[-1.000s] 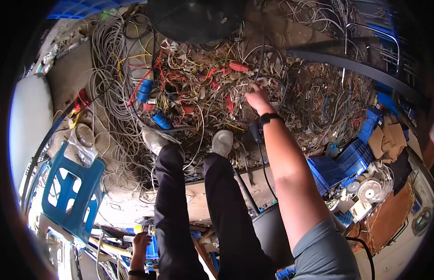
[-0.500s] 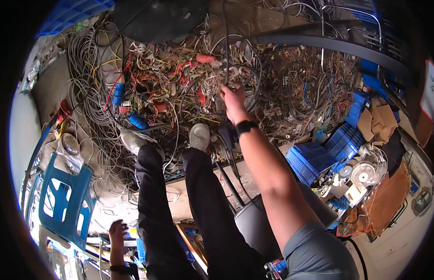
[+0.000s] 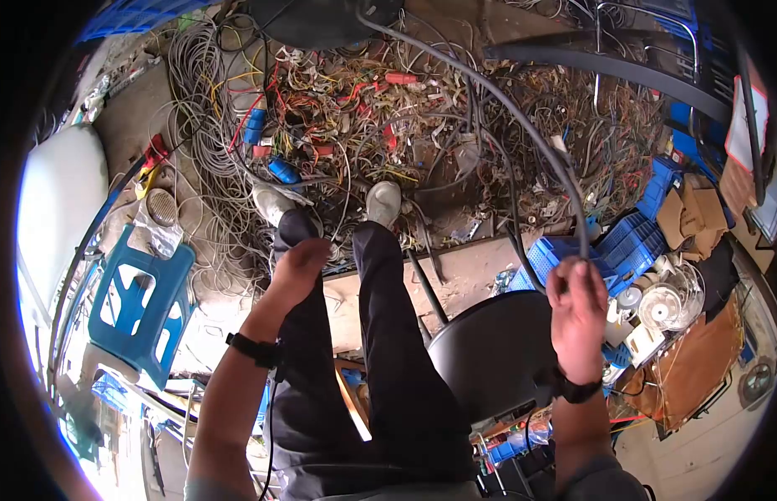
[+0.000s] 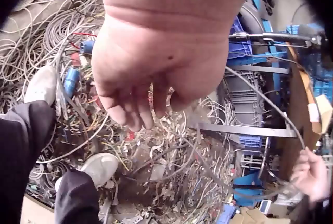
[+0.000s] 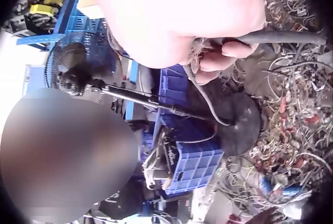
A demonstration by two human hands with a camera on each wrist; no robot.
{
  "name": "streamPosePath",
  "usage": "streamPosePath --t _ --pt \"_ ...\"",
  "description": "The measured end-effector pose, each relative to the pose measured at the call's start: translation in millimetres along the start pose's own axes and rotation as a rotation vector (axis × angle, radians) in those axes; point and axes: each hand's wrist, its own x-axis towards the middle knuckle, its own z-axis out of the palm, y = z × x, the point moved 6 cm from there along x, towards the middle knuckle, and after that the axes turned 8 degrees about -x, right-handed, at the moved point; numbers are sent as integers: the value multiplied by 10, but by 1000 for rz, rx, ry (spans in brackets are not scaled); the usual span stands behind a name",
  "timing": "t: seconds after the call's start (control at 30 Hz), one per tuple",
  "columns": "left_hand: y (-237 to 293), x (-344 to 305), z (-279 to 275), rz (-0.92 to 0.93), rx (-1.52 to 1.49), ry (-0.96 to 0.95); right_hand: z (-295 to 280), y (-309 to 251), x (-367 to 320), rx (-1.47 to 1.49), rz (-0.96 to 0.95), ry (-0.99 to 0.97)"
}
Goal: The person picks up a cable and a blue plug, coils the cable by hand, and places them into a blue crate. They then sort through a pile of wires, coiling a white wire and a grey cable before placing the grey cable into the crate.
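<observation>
My right hand (image 3: 581, 321) is raised at the right of the head view and grips a thick dark cable (image 3: 486, 82) near its end. From the fingers, the cable arcs up across the heap of loose wires (image 3: 347, 108). Thin frayed strands (image 5: 199, 48) show under the palm in the right wrist view. My left hand (image 3: 301, 271) hovers over the left leg, empty. Its fingers (image 4: 132, 112) hang loosely curled in the left wrist view, with the wire heap below them.
A blue plastic stool (image 3: 129, 292) stands at the left, near coiled grey cable (image 3: 200, 83). Blue crates (image 3: 631, 246) and a white fan-like part (image 3: 660, 307) lie at the right. A dark rounded seat (image 3: 505, 351) is beside the legs. The pedestal fan's round base (image 5: 242, 125) borders the heap.
My right hand has come back from the heap toward the body, drawing the thick cable with it. My left hand has risen from the lower left to above the left leg.
</observation>
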Motion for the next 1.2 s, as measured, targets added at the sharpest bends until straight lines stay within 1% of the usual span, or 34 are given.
streamPosePath --t 0.03,0.07,0.13,0.17,0.23,0.27,0.33,0.37,0.43,0.47,0.5,0.57,0.6,0.63,0.7,0.73,0.77,0.8,0.83,0.9,0.97,1.03,1.07,1.1,1.2 --pt "75 3 128 44 46 -46 -8 -112 -106 35 8 -7" --pt "132 10 254 68 -7 -94 -14 -197 -183 31 11 -3" --pt "306 16 523 95 -82 -207 7 -282 -307 160 82 -24" --pt "384 21 663 165 -84 -250 23 -331 -358 157 83 -24" --pt "524 2 926 248 -56 -305 123 -409 -478 216 78 -108" --pt "653 -25 1040 229 -11 -332 145 -421 -531 225 73 -135" --pt "824 -74 1225 185 54 -370 163 -396 -624 218 77 -120" --pt "1003 -135 1304 194 -9 -408 163 -375 -656 216 76 -108" --pt "1182 -195 1459 208 -102 -517 133 -293 -734 214 69 -57" --pt "1321 -250 1492 181 -203 -571 173 -297 -768 185 68 -68" --pt "1442 -297 1516 184 -207 -578 222 -297 -804 157 70 -79" --pt "1699 -384 1528 209 -384 -584 287 -244 -887 74 86 -76" --pt "1848 -424 1522 248 -461 -623 319 -211 -920 24 76 -94" --pt "1921 -449 1518 246 -458 -621 350 -173 -956 -24 68 -112" --pt "2078 -497 1476 286 -635 -646 443 -109 -1016 -256 -2 -187" --pt "2083 -500 1451 233 -552 -632 511 -75 -1052 -389 -24 -209" --pt "2066 -516 1430 228 -548 -631 589 -50 -1065 -520 -48 -230" --pt "2016 -526 1414 175 -572 -624 641 -63 -1060 -651 -99 -229" --pt "1951 -545 1395 119 -597 -616 666 -30 -1051 -645 -91 -230" --pt "1834 -605 1297 25 -728 -610 739 -44 -1040 -901 -302 -193" --pt "1707 -648 1159 -22 -657 -567 780 -21 -1027 -920 -285 -218" --pt "1668 -745 1024 -29 -657 -542 900 -22 -1060 -952 -408 -317" --pt "1629 -789 949 -21 -667 -517 938 -4 -1072 -942 -452 -319" --pt "1646 -852 861 15 -649 -484 943 97 -1075 -962 -418 -370" --pt "1726 -1131 608 33 -859 -460 935 174 -1037 -982 -469 -359"
